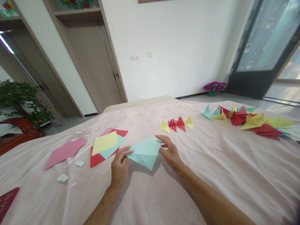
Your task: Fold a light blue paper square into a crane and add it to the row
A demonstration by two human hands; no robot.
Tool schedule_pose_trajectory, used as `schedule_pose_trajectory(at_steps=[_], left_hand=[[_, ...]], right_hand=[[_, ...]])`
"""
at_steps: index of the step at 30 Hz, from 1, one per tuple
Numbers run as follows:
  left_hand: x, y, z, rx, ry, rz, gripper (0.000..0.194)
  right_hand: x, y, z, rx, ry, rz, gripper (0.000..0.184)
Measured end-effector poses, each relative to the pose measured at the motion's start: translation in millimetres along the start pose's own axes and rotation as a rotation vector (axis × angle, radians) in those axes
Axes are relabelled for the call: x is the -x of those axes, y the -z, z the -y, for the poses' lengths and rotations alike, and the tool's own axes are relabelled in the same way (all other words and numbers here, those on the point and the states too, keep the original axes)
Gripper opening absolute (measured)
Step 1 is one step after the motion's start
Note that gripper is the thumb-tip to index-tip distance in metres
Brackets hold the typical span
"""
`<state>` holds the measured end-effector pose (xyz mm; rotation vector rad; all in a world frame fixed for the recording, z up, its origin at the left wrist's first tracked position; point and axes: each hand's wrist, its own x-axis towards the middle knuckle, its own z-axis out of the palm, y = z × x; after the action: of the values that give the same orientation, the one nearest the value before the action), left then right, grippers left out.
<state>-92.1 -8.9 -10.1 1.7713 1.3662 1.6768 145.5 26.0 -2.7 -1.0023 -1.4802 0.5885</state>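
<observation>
A light blue sheet of origami paper [145, 152] with crease lines across it is held between my two hands, slightly above the cloth. My left hand [120, 165] pinches its left corner between thumb and fingers. At the opposite corner, my right hand [170, 152] grips the paper's edge, its fingers partly behind the sheet. Just left of my left hand lies a pile of coloured squares, with a yellow sheet [105, 143] on top of blue and red ones. Beyond my right hand stand small folded paper cranes, a red crane [180, 124] among them.
A pink sheet stack [66, 152] and white scraps [62, 178] lie at the left of the pink tablecloth [150, 203]. Several folded paper cranes [254, 121] are heaped at the far right. A dark red item [8, 201] sits at the lower left edge.
</observation>
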Motion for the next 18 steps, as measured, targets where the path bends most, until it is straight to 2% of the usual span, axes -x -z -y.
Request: schedule_pose_trajectory(at_steps=[4,9,13,18], left_hand=[[-1.1,0.5,5.0,-0.025,0.045,0.071,0.025],[1.3,-0.1,7.8,-0.044,0.064,0.228,0.035],[1.0,1.2,8.3,-0.078,0.038,0.323,0.037],[-4.3,7.6,10.1,-0.348,-0.135,0.394,0.045]], right_hand=[[1.8,4.9,-3.7,0.271,0.155,0.102,0.048],[3.1,12.0,0.8,0.659,0.176,0.312,0.062],[2.2,17.0,9.3,0.726,0.217,0.397,0.069],[3.4,19.3,16.3,0.672,0.26,0.536,0.065]])
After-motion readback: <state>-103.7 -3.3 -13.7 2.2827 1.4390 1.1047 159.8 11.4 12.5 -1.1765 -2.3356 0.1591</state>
